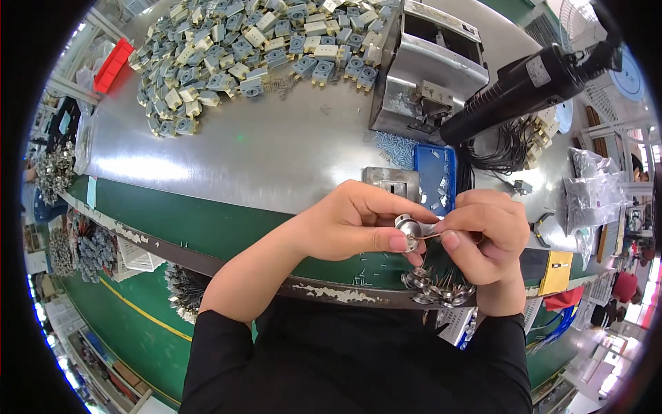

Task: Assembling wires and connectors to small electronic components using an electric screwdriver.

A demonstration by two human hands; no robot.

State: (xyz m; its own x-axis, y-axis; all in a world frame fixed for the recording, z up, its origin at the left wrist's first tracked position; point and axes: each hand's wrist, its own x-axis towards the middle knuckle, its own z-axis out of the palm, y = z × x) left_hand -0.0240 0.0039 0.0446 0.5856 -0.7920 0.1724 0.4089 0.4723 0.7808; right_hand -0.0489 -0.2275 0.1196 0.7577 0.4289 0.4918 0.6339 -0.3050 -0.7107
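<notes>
My left hand (345,224) pinches a small, round, shiny metal part (407,225) between thumb and fingers, over the near side of the bench. Close against it, my right hand (493,234) is closed, thumb against curled fingers, on a thin copper-coloured wire (430,236) that runs to the metal part. Whether the wire is fixed to the part cannot be made out. Just below both hands, a bunch of similar round metal parts (441,288) with dark wires lies at the bench edge. Beyond my left fingers sits a metal block with a slot (389,181).
A blue tray (452,169) of small pieces and a heap of screws (395,148) lie beyond my hands. Behind stand a steel machine (441,41) and a black cylindrical tool (514,90). Grey-and-cream housings (262,48) are piled far left; cutters (542,231) lie right.
</notes>
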